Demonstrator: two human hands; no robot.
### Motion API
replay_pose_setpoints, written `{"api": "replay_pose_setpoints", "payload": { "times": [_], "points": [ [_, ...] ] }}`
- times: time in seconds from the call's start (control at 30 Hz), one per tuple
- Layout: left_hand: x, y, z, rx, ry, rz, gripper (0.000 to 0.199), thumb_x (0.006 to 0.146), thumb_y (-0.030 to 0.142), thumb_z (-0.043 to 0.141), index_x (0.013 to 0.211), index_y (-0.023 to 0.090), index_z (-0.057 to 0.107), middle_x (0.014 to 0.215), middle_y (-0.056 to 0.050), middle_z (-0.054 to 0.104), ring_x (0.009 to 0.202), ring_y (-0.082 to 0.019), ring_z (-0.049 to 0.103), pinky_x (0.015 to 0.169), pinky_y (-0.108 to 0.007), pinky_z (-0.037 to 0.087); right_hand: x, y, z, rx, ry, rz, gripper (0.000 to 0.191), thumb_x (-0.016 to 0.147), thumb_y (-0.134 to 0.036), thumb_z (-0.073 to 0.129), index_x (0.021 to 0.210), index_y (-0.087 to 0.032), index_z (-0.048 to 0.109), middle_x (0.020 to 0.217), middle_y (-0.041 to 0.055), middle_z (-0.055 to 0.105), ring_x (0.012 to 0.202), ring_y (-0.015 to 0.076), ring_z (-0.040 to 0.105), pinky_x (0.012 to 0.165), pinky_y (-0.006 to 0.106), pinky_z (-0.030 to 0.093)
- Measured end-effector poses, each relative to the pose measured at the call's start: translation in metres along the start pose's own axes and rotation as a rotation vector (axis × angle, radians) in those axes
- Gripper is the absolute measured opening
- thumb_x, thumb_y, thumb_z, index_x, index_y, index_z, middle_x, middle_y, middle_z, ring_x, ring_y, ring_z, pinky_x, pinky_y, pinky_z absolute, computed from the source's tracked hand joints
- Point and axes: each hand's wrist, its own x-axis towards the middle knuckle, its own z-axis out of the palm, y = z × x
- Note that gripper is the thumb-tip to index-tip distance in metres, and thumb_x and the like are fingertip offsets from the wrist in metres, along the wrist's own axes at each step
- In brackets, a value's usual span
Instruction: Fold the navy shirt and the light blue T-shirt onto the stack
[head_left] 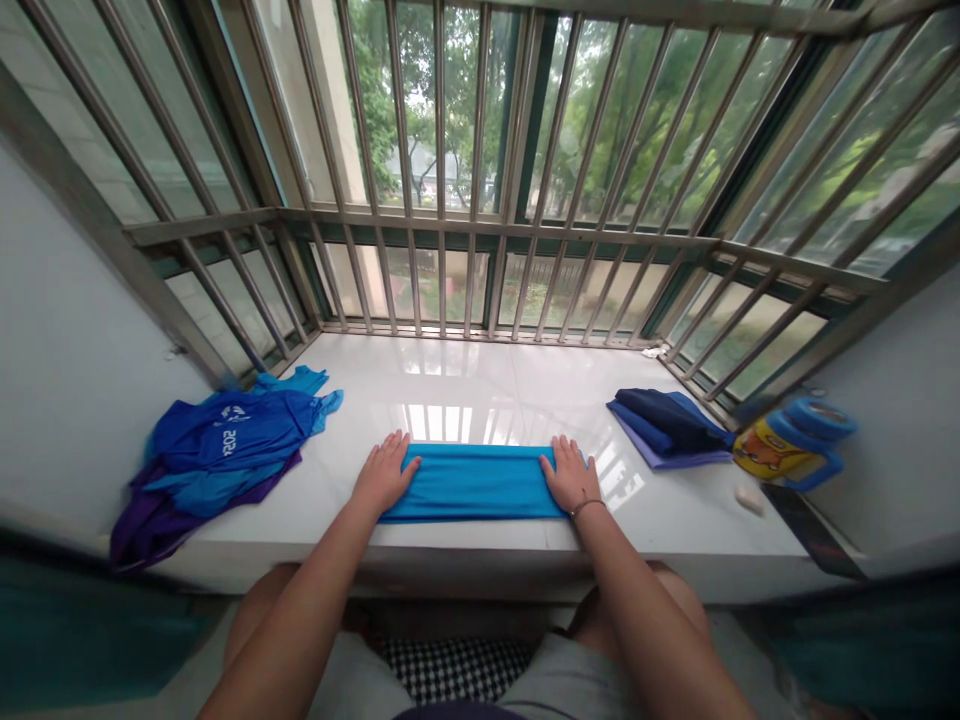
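Flat white daylight floods in through the window (510, 228) dead ahead, the one clear light source here! Strong glare sweeps across the glossy white bench (480, 375), and pale streaks of reflected window run right down to the folded blue cloth (472, 483). Shadows? Faint and soft, nothing hard anywhere. The trees (600, 110) outside look a touch hazy against that bright sky. Now out to the edges: heavy wide-angle bending, the window bars (437, 120) bowing and leaning away, while the teal shapes (82, 630) in the lower corners smear into blur!
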Motion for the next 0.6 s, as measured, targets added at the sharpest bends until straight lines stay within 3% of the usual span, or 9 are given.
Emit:
{"api": "replay_pose_setpoints", "payload": {
  "times": [0.2, 0.37, 0.47, 0.53, 0.6],
  "points": [
    [-0.015, -0.034, -0.007, 0.037, 0.074, -0.095, 0.068, 0.11, 0.049, 0.035, 0.162, 0.007, 0.049, 0.173, -0.022, 0.038, 0.162, -0.035, 0.036, 0.132, -0.053, 0.03, -0.008, 0.016, -0.004, -0.024, 0.022, 0.085, 0.077, 0.112, -0.055, 0.02, 0.17, -0.006, 0.033, 0.178, 0.0226, 0.024, 0.166, 0.0384, 0.022, 0.132, 0.056, 0.022],
    [-0.03, -0.045, -0.009, 0.053, 0.171, -0.118, 0.062, 0.111, 0.043, 0.032, 0.151, 0.005, 0.061, 0.165, -0.024, 0.05, 0.157, -0.035, 0.045, 0.13, -0.052, 0.035, -0.022, 0.059, -0.02, -0.119, 0.061, 0.103, 0.076, 0.11, -0.056, 0.031, 0.168, -0.006, 0.037, 0.176, 0.025, 0.029, 0.162, 0.0402, 0.031, 0.126, 0.057, 0.034],
    [-0.034, -0.043, -0.009, 0.057, 0.211, -0.121, 0.059, 0.111, 0.041, 0.031, 0.145, 0.007, 0.065, 0.162, -0.024, 0.054, 0.155, -0.035, 0.048, 0.129, -0.053, 0.037, -0.04, 0.085, -0.026, -0.195, 0.113, 0.2, 0.082, 0.105, -0.068, 0.037, 0.154, -0.005, 0.053, 0.155, 0.0329, 0.054, 0.142, 0.0459, 0.056, 0.107, 0.06, 0.051],
    [-0.034, -0.041, -0.01, 0.064, 0.221, -0.12, 0.058, 0.111, 0.041, 0.032, 0.143, 0.008, 0.066, 0.16, -0.024, 0.056, 0.153, -0.035, 0.05, 0.128, -0.053, 0.038, -0.051, 0.095, -0.026, -0.189, 0.063, 0.313, 0.079, 0.103, -0.073, 0.04, 0.136, -0.006, 0.067, 0.132, 0.0336, 0.068, 0.122, 0.0466, 0.069, 0.093, 0.057, 0.057],
    [-0.033, -0.04, -0.012, 0.074, 0.224, -0.12, 0.056, 0.111, 0.04, 0.033, 0.142, 0.009, 0.067, 0.159, -0.023, 0.057, 0.152, -0.035, 0.051, 0.128, -0.052, 0.039, -0.058, 0.099, -0.026, -0.136, -0.026, 0.38, 0.069, 0.104, -0.067, 0.042, 0.122, -0.007, 0.073, 0.117, 0.0315, 0.073, 0.11, 0.044, 0.074, 0.088, 0.053, 0.058]
  ]
}}
